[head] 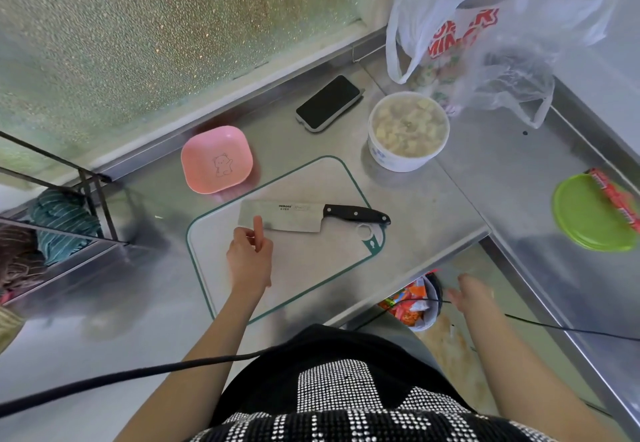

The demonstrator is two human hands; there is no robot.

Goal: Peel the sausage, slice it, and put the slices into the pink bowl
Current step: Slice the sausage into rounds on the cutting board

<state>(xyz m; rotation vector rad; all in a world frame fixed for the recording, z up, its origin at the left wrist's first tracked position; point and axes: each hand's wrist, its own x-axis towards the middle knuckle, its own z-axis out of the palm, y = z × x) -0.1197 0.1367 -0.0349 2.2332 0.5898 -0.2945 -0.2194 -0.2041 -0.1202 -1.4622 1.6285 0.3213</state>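
Cleaver (294,215) between cutting board's (322,261) bare half and bowl (216,159)

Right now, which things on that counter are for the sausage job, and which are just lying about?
For the job: pink bowl, cleaver, cutting board, wrapped sausage.
Lying about: phone, tub of food, plastic bags, green lid.

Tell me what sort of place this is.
Probably a kitchen work area: a steel counter holds a cutting board with a cleaver, beside a tub of food.
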